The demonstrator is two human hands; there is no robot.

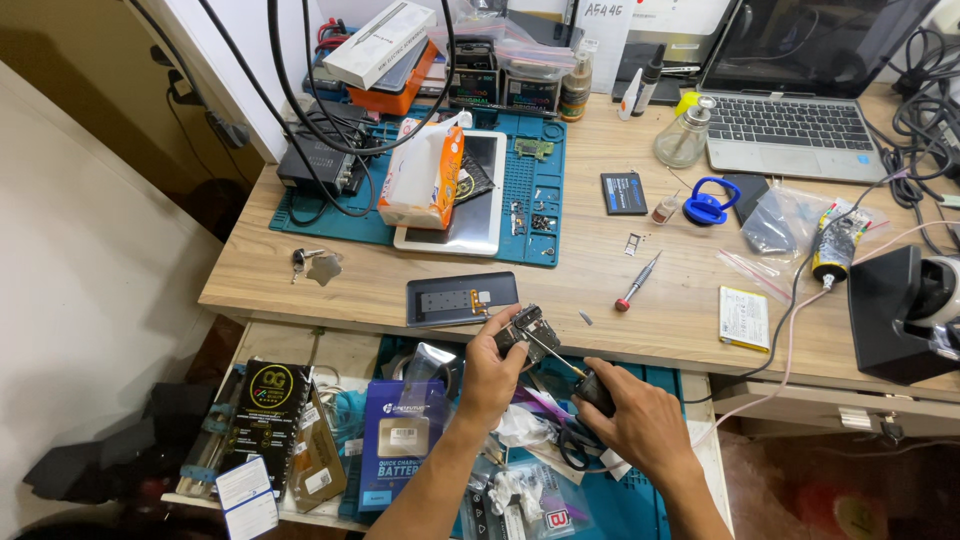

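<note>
Your left hand (492, 362) is closed around a small dark phone frame (527, 331), holding it up just past the front edge of the bench (400, 270), above the open drawer (300, 350). Your right hand (630, 415) grips a thin screwdriver (560, 358) by its dark handle, fingers wrapped tight, with the shaft running toward 10 o'clock so the tip meets the frame. On the bench just at 11 o'clock from the frame lies a dark phone back panel (462, 298), flat and close to the edge. At 2 o'clock from your hands a red-handled screwdriver (636, 282) rests on the wood, and farther out the same way sits a small dark battery (624, 193) beside a blue suction cup (709, 202). A white tablet (470, 200) lies on the blue work mat (535, 215) at 12 o'clock, a tissue pack (425, 172) partly over it. A laptop (790, 110) sits at the far right corner.
</note>
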